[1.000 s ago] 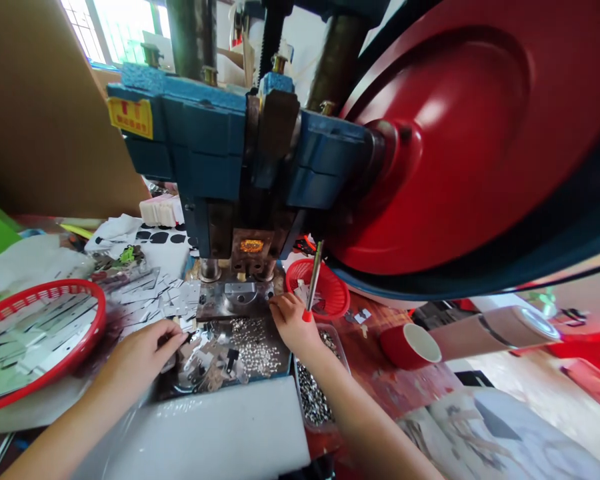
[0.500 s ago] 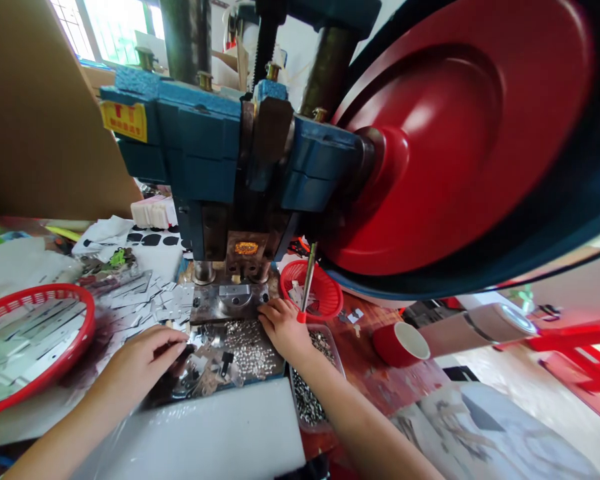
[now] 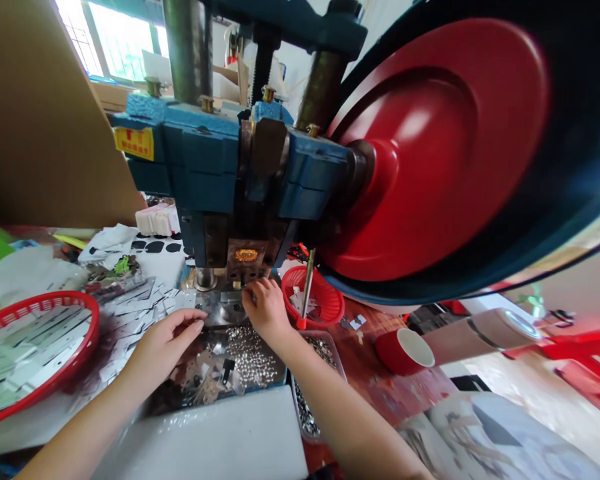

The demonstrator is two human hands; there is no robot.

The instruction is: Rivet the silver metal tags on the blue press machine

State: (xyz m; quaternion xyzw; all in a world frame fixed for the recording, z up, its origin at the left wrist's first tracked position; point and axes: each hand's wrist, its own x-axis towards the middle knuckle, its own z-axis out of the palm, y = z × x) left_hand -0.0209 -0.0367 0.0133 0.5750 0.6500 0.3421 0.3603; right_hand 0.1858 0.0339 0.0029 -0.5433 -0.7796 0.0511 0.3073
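My right hand reaches over the right side of the metal die block, its curled fingers just under the press ram. What those fingertips hold, if anything, is hidden. At the block's left edge is my left hand, thumb and forefinger brought together in a pinch. Anything between them is too small to make out. Closer to me, small shiny metal parts and thin flat metal pieces lie scattered on the press bed. The blue press stands over both hands.
A large red flywheel fills the upper right. Left stands a red basket of flat strips; a smaller red basket sits behind my right hand. A plastic tub of small metal parts lies under my right forearm. A red cup stands further right.
My right hand has moved left and forward, from the die block's right edge to beneath the ram. My left hand has risen from the loose pieces to the block's left edge. The view has shifted slightly.
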